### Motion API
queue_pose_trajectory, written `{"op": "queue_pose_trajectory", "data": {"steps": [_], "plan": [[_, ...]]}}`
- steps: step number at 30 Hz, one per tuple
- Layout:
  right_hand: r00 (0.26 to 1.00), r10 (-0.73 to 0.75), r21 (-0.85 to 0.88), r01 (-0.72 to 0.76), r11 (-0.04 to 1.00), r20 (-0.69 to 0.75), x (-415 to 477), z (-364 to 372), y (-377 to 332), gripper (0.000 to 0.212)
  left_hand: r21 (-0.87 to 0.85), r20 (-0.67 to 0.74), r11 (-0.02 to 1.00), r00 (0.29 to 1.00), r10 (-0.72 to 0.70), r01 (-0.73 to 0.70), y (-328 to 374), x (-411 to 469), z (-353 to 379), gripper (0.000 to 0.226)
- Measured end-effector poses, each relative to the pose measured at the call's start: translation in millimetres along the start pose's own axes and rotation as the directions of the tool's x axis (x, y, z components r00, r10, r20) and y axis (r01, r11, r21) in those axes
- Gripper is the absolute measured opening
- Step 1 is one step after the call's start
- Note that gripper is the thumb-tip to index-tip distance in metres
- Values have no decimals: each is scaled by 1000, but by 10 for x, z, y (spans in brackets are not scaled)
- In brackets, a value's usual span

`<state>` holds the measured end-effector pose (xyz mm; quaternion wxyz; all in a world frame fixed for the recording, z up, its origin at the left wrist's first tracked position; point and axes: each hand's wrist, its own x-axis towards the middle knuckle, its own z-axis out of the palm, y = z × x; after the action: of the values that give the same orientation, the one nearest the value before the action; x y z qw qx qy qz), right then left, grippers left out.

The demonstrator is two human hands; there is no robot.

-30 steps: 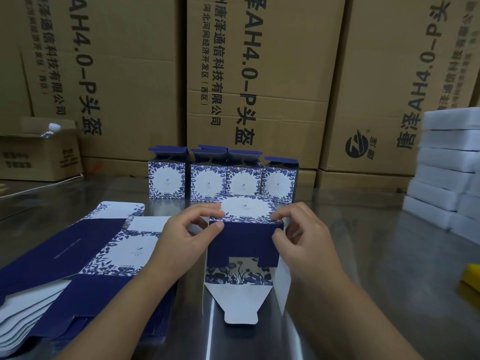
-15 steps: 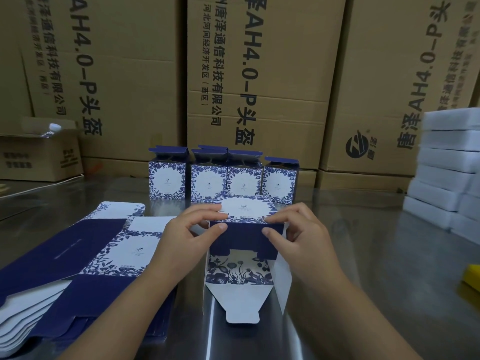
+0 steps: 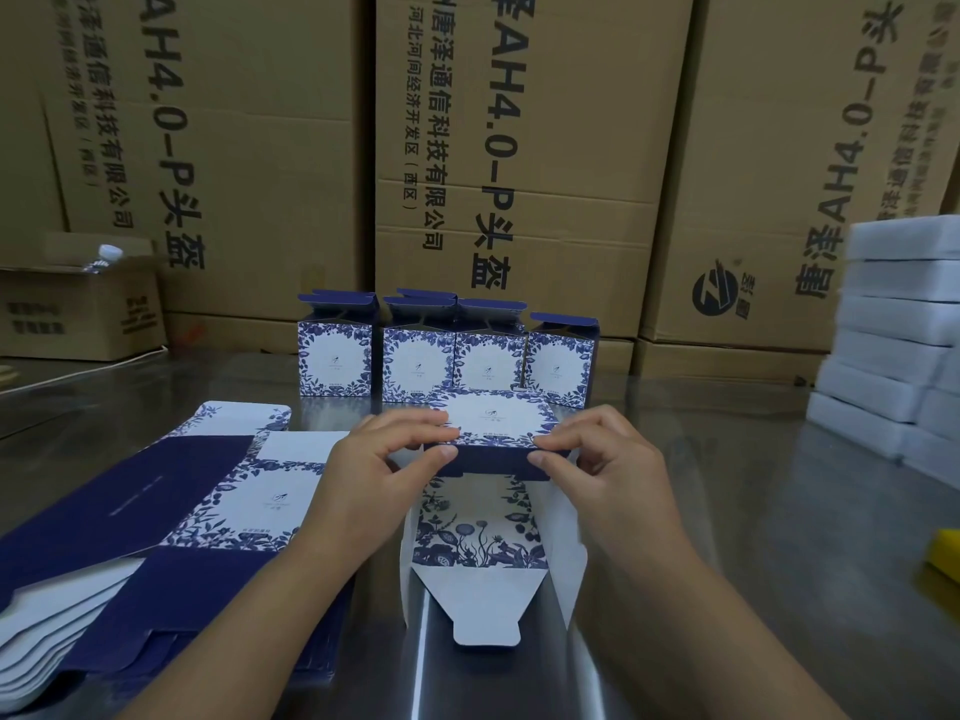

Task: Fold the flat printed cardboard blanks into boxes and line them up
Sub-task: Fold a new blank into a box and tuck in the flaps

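A half-folded blue-and-white floral box [image 3: 493, 428] lies on the steel table in front of me, its open end toward me with a long white tongue flap [image 3: 483, 605] spread on the table. My left hand [image 3: 374, 475] pinches the box's left near corner between thumb and fingers. My right hand [image 3: 608, 470] pinches the right near corner the same way. A stack of flat printed blanks [image 3: 156, 517] lies at the left under my left forearm. Several folded boxes [image 3: 447, 356] stand in a row behind, lids open.
Large brown shipping cartons [image 3: 519, 163] wall off the back of the steel table [image 3: 753, 537]. A small open carton [image 3: 78, 309] with a bottle sits back left. White foam blocks [image 3: 904, 330] are stacked at the right. A yellow object [image 3: 948, 558] shows at the right edge.
The box has flattened lower between my hands: its dark near wall shows less and the floral inner panel shows more. Both hands shifted slightly forward on the corners.
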<state>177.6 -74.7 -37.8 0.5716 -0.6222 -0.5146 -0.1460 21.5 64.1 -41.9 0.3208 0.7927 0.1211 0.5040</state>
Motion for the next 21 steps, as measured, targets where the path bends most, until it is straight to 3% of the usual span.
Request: {"op": "queue_pose_trajectory", "data": {"steps": [8, 17, 21], "plan": [[1000, -26, -47, 26, 999, 6, -14, -10, -14, 18, 102, -29, 990, 994, 104, -100, 14, -11, 4, 27], [978, -203, -399, 207, 893, 51, -74, 49, -130, 16, 155, -55, 972, 981, 186, -176, 38, -34, 41, 21], [967, -248, -407, 247, 879, 51, -97, 106, -222, 17, 215, -57, 938, 955, 290, -272, 89, -50, 86, 11]]}}
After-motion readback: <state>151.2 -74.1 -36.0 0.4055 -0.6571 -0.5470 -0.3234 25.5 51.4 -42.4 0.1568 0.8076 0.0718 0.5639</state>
